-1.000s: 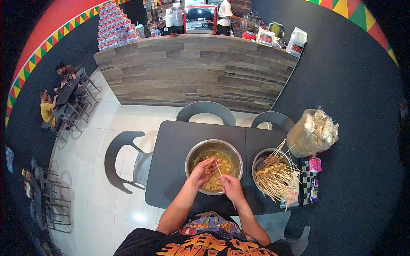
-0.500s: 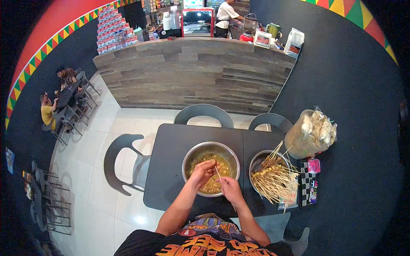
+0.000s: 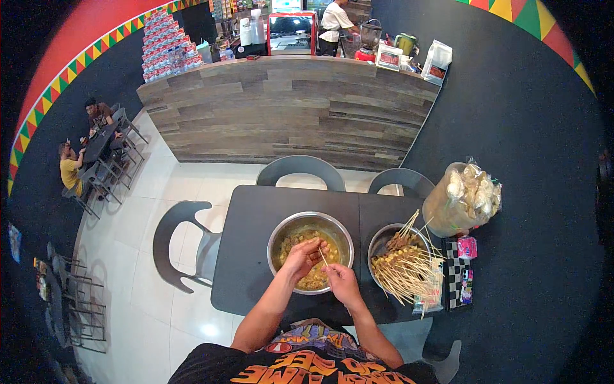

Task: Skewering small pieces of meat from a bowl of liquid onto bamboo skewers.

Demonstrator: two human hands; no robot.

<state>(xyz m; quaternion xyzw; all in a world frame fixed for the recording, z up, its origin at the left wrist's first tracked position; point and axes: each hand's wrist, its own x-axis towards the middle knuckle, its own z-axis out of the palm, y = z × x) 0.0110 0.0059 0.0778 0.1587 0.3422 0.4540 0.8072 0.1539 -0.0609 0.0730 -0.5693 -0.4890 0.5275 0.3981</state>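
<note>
A steel bowl (image 3: pixel 281 232) of yellow marinated meat pieces sits on the dark table (image 3: pixel 256 217) in front of me. My left hand (image 3: pixel 302 257) is inside the bowl, fingers pinched on a piece of meat. My right hand (image 3: pixel 341 281) hovers at the bowl's near right rim, gripping a thin wooden skewer (image 3: pixel 323 257) that points toward my left hand. A second steel bowl (image 3: pixel 384 238) to the right holds several finished skewers (image 3: pixel 406 272) with their sticks fanned toward me.
A clear plastic bag of white pieces (image 3: pixel 464 200) stands at the table's far right, with small packets (image 3: pixel 465 246) beside it. Three grey chairs (image 3: pixel 299 169) ring the table. A wooden counter (image 3: pixel 288 112) lies beyond; people sit at a table far left.
My hands have stayed over the bowl, with only small finger movements around the skewer and meat. The view has shifted slightly.
</note>
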